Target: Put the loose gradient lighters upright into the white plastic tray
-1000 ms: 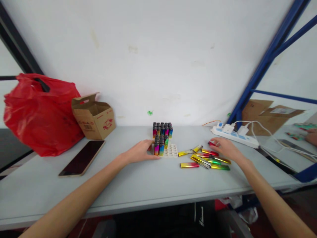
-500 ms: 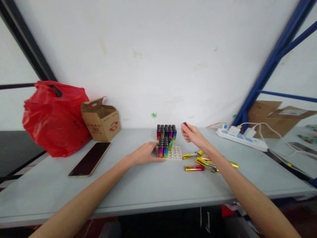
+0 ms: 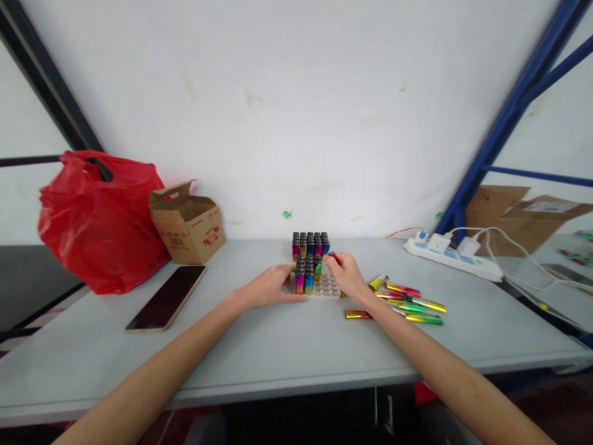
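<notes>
Left hand (image 3: 269, 287) held tray (image 3: 334, 295), thumb and fingers spread around end; right hand (image 3: 348, 275) pinched red lighter (image 3: 335, 258) above it — steady brace, upright lighter and clear view of holes likely suited careful placing. Loose lighters (image 3: 424, 319) lay on tabletop (image 3: 259, 352) beside right forearm; phone (image 3: 167, 298) left of left hand — pale wall (image 3: 296, 123) beyond both.

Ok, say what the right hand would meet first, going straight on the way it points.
Likely the green upright lighter in the white tray, just left of the right hand; depth is unclear, so the rear lighters might come first.
</notes>
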Demonstrator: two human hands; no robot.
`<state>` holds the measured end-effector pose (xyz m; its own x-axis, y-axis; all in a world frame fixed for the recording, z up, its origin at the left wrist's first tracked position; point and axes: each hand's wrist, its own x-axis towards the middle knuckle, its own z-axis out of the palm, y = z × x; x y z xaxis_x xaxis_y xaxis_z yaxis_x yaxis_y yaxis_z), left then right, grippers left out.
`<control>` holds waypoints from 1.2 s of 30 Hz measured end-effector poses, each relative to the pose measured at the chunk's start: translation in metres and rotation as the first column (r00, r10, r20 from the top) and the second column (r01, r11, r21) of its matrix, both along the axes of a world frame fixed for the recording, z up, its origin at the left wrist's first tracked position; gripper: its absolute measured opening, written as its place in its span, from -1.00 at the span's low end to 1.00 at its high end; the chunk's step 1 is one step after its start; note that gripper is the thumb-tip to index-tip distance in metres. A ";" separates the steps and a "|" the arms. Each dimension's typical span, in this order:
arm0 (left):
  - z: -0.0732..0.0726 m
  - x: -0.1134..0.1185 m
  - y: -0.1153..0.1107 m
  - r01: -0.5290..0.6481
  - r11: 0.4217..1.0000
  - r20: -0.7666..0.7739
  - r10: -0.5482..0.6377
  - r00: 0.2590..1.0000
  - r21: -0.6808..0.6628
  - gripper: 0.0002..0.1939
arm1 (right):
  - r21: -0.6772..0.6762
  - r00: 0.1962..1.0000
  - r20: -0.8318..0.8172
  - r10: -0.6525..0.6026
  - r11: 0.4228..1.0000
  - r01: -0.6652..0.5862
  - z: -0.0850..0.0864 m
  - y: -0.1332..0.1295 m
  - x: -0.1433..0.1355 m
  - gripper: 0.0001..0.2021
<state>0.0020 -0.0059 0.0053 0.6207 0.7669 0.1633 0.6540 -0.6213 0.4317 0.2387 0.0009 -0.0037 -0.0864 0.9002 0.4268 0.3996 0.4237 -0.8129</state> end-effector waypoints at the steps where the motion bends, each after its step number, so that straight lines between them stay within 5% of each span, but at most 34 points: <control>1: 0.000 0.000 0.000 0.001 1.000 0.003 -0.001 1.000 0.001 -0.40 | 0.013 1.000 0.016 -0.005 1.000 0.005 0.001 -0.001 0.000 -0.53; 11: -0.001 0.000 0.000 -0.005 1.000 0.033 0.005 0.999 0.009 -0.43 | 0.253 0.906 0.418 0.068 0.949 -0.188 0.016 -0.010 0.024 -0.60; 15: 0.000 0.000 0.000 -0.008 1.000 0.036 0.009 0.999 -0.014 -0.44 | 0.122 0.806 0.577 0.136 0.960 -0.250 0.015 -0.010 0.030 -0.57; 22: -0.001 0.000 0.000 -0.009 1.000 0.037 0.010 0.999 -0.009 -0.40 | 0.043 0.833 0.508 0.218 0.960 -0.278 0.011 -0.007 0.028 -0.60; 36: -0.003 -0.001 0.002 0.012 1.000 0.041 -0.012 0.999 -0.001 -0.43 | 0.058 0.610 0.788 0.082 0.977 -0.206 0.016 -0.014 0.020 -0.68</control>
<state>0.0015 -0.0043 0.0026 0.6227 0.7595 0.1879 0.6284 -0.6286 0.4583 0.2591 -0.0130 0.0127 -0.5645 0.7880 0.2458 0.7786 0.6072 -0.1585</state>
